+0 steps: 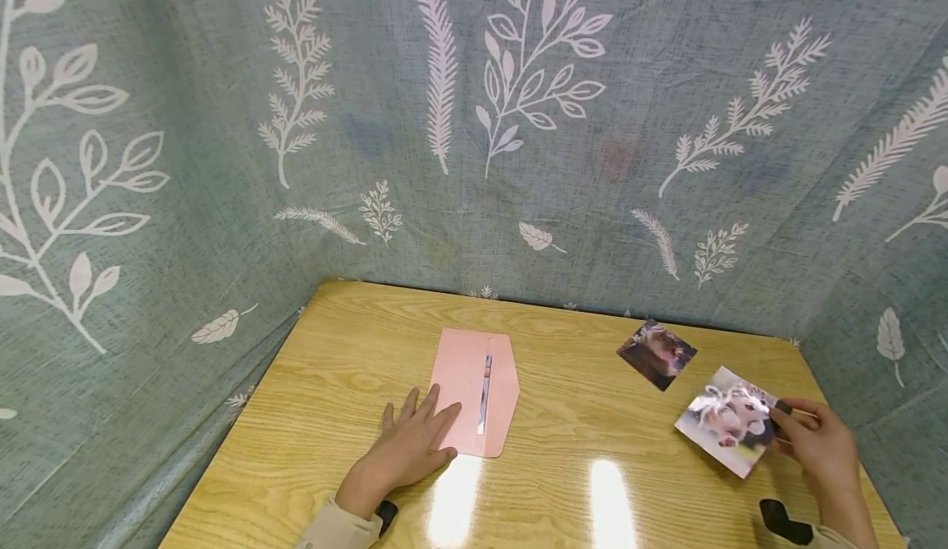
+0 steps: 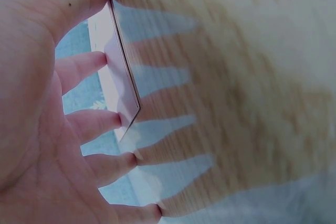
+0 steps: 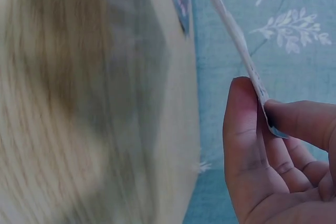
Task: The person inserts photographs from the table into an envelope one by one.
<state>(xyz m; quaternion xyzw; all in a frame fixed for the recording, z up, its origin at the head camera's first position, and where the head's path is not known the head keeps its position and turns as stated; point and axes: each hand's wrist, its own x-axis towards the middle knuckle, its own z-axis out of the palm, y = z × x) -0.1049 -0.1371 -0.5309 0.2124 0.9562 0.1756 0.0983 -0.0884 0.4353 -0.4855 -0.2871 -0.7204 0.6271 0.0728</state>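
Toward the right end of the table point(image 1: 563, 393), a glossy photo point(image 1: 726, 421) of a pale furry animal is lifted off the wood, its right-hand corner pinched between the thumb and fingers of the right hand point(image 1: 822, 442). Seen almost edge-on from the right wrist, it shows small dark marks too fine to read. Just beyond it lies a darker photo point(image 1: 657, 353), its subject hard to make out. Well to the left, a pink envelope point(image 1: 457, 368) lies flat, pointed flap rightward, a strip of printed picture point(image 1: 485, 393) showing through its slit. The left hand point(image 1: 407, 442) rests with fingers spread, some on the envelope, others on the wood. Behind hangs grey-green cloth point(image 1: 370, 104) patterned with white leaves.
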